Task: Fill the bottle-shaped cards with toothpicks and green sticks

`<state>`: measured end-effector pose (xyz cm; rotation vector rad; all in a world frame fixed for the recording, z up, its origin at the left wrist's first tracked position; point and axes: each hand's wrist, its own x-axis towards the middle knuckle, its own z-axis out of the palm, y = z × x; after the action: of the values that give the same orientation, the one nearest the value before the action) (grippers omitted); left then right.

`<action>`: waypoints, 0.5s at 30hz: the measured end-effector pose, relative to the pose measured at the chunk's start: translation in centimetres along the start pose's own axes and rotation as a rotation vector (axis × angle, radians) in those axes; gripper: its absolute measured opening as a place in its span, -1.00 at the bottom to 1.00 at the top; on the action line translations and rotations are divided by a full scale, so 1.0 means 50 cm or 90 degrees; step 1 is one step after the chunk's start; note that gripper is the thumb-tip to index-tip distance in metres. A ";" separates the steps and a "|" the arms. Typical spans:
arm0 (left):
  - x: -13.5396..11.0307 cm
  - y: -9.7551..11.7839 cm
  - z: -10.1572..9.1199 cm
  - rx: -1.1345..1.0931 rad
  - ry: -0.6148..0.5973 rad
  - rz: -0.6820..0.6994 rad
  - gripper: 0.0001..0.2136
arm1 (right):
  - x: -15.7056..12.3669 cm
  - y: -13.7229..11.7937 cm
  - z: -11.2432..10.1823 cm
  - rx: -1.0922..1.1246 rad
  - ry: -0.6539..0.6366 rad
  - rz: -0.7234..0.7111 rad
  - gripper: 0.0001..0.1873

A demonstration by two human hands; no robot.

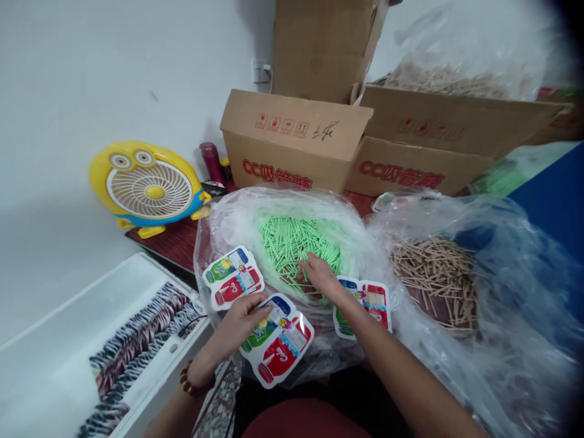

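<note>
My left hand (239, 322) is closed on a bottle-shaped printed packet (278, 344), thumb on its top edge. My right hand (319, 275) reaches into a clear plastic bag (228, 219) of green sticks (292, 243), its fingers curled down among them; what they pinch is hidden. Another printed packet (233, 277) lies on the bag's left rim. A third packet (367, 301) lies just right of my right wrist.
A second clear bag of brown sticks (435, 277) sits to the right. Cardboard boxes (292, 143) stand behind, one more bag of sticks on top (451, 76). A yellow desk fan (148, 188) stands at left. A white tray (68, 340) with striped items lies lower left.
</note>
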<state>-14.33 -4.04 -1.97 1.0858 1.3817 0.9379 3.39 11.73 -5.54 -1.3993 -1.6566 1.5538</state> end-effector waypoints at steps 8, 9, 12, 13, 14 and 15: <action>-0.002 -0.028 0.022 -0.059 -0.032 -0.041 -0.74 | -0.008 -0.009 -0.015 -0.095 -0.001 -0.079 -0.85; -0.002 -0.029 0.022 -0.061 -0.029 -0.041 -0.74 | -0.009 -0.007 -0.015 -0.100 0.003 -0.087 -0.84; -0.001 -0.033 0.024 -0.075 -0.021 -0.038 -0.75 | -0.007 -0.002 -0.018 -0.113 0.024 -0.114 -0.82; -0.001 -0.035 0.025 -0.083 -0.019 -0.034 -0.75 | -0.006 -0.001 -0.019 -0.117 0.035 -0.124 -0.81; 0.000 -0.037 0.026 -0.090 -0.018 -0.028 -0.76 | -0.005 0.000 -0.019 -0.122 0.044 -0.134 -0.79; 0.000 -0.040 0.027 -0.096 -0.015 -0.021 -0.76 | -0.005 0.000 -0.020 -0.125 0.052 -0.145 -0.77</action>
<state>-13.21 -4.61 -3.99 0.9542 1.2846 0.9856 4.34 11.95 -5.20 -1.2967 -1.8846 1.2209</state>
